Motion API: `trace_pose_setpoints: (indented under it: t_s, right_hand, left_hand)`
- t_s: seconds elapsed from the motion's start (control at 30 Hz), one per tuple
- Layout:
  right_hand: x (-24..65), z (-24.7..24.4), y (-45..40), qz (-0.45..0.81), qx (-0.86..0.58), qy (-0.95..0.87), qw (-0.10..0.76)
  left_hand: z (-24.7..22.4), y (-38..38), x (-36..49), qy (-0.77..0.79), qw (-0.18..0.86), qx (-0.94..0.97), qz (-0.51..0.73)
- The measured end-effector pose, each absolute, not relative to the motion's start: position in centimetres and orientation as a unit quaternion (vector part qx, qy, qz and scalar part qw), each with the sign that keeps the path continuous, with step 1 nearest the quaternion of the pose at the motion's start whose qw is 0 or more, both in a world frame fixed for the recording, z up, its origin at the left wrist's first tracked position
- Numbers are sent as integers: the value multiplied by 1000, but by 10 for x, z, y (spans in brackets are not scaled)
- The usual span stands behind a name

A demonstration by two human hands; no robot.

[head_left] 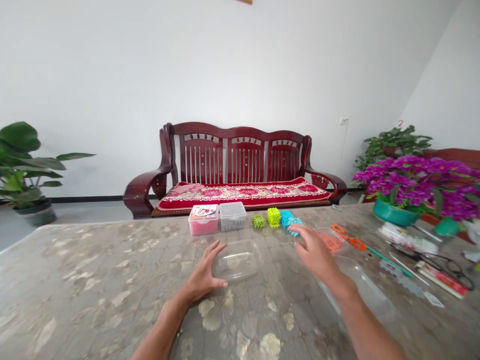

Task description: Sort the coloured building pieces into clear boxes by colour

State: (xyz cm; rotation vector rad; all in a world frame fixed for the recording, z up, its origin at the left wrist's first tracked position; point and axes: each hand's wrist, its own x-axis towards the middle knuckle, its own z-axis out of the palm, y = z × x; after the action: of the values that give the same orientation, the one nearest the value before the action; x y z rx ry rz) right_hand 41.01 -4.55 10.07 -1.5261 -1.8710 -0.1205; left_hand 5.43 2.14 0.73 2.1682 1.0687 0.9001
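Two bare hands are at work: the left hand (202, 275) curves with thumb and fingers wide at the left end of a clear container (237, 261), just right of those fingers, below frame centre, its long axis running across. The right hand (315, 252) is farther from it, thumb and forefinger narrowly parted by blue gear pieces (287, 218); contact I can't tell. Beneath spreads a mottled table (93, 300); beyond, upper centre, a dark wooden bench (245, 133).

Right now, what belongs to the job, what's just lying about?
Likely the job: clear tub by left hand; blue pieces at right hand; lime pieces; orange pieces.

Likely just lying about: eyeglasses; purple flowers; red-and-white box.
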Motion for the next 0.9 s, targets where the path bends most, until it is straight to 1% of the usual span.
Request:
trace_pose_setpoints:
  t_s: [0.03, 0.07, 0.13, 0.23, 0.37, 0.57, 0.77, 0.9]
  right_hand:
    - [396, 102, -21, -46, -598, -734, 318]
    - [385, 102, 3, -47, -606, -752, 257]
    - [366, 99, 47, -42, -622, -776, 96]
    - [350, 89, 97, -27, -624, -781, 20]
    - [342, 79, 136, -31, -617, -785, -43]
    - [342, 75, 162, -42, -588, -799, -123]
    - [342, 69, 167, -34, -589, -792, -158]
    - [339, 63, 162, -15, -617, -771, -158]
  left_hand:
    - [7, 21, 55, 395, 286, 806, 335]
    - [6, 20, 56, 395, 290, 805, 336]
    - [4, 18, 56, 395, 292, 801, 343]
    - [2, 16, 55, 395, 289, 798, 351]
    - [0, 16, 53, 429, 270, 776, 376]
    - [-1, 18, 54, 440, 267, 766, 384]
    - [-1, 17, 55, 445, 256, 761, 396]
    - [-1, 17, 55, 451, 247, 760, 397]
